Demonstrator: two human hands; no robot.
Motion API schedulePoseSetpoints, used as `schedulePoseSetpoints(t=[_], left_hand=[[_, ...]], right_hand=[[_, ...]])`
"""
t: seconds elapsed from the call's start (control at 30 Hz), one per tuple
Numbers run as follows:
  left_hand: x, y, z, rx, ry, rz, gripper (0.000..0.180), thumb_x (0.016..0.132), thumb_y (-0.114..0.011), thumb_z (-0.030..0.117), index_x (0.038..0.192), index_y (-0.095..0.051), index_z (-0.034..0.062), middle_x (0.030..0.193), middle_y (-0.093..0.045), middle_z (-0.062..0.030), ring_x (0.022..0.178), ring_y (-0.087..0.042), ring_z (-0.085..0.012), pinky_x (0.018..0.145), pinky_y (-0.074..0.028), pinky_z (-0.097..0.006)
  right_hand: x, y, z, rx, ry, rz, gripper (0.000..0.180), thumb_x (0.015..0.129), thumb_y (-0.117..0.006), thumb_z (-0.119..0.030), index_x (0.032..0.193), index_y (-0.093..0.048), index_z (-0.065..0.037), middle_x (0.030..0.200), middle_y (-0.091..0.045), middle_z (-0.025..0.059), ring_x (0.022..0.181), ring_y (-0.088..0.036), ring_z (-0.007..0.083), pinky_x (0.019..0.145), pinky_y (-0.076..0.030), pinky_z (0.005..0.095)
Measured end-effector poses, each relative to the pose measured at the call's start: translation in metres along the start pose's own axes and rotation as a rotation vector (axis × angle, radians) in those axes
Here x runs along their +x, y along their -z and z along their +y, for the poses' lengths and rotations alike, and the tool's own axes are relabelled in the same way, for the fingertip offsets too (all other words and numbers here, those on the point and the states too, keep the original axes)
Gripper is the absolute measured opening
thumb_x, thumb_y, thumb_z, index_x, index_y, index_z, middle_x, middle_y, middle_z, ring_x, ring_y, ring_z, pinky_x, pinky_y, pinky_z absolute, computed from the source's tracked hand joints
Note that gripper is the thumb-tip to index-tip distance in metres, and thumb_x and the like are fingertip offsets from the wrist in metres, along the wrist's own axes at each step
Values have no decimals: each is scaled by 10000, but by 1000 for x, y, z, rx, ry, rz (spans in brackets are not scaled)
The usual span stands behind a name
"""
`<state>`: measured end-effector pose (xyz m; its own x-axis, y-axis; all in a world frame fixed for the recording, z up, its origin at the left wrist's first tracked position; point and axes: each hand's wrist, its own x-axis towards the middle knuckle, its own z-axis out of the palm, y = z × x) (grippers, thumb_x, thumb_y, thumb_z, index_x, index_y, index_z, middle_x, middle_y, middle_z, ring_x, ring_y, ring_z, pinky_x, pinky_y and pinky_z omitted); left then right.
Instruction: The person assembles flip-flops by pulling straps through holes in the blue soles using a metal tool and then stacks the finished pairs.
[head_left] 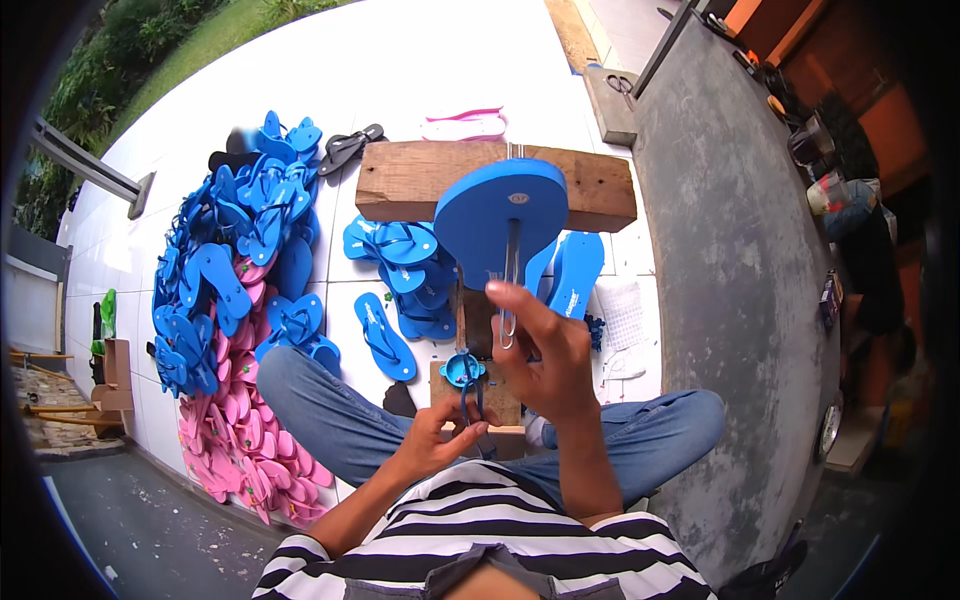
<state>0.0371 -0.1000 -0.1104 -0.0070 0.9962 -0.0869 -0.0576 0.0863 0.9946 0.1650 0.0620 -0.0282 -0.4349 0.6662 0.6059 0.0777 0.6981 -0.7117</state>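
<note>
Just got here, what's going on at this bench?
A seated person's left hand pinches a dark blue strap. The right hand is at the looped lower end of a metal tool; how firmly it grips is unclear. A blue sole sits up at the wooden beam, no strap visible on it. Blue sandals lie heaped to the left.

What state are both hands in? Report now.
Left hand: closed, pinching a dark blue strap.
Right hand: partly curled at the metal rod; grip cannot be told.
</note>
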Motion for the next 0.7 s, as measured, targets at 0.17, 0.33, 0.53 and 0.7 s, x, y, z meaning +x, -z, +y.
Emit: schedulePoseSetpoints(t=[0.17,0.33,0.53,0.7], left_hand=[[-3,11,23,70,22,-87,241,938,-653,100,1114,-505,28,997,-732,-111,750,-646,-111,618,-497,-257],[27,26,55,187,132,-279,388,979,-599,172,1279,-390,41,1049,-721,-155,837,-708,-186,684,-552,-313],[65,22,68,225,142,-528,411,998,-563,288,1279,-404,33,1041,-726,-148,826,-692,-205,679,-526,-311],[70,2,34,39,137,-540,369,1017,-527,326,1175,-498,-6,1035,-724,-132,835,-656,-143,707,-495,-291]], right_hand=[[8,-5,-12,-6,-150,60,569,820,-638,74,1348,-533,-113,659,-612,45,493,-526,112,493,-432,273],[15,9,-1,-32,-1,-15,531,854,-601,68,1346,-552,-126,727,-663,108,561,-644,167,531,-484,318],[26,41,-20,-224,-100,-254,557,865,-645,-4,1384,-544,-180,718,-680,107,555,-657,170,541,-532,299],[29,48,0,-270,70,-318,573,860,-664,-7,1395,-540,-169,658,-653,82,508,-618,162,486,-503,308]])
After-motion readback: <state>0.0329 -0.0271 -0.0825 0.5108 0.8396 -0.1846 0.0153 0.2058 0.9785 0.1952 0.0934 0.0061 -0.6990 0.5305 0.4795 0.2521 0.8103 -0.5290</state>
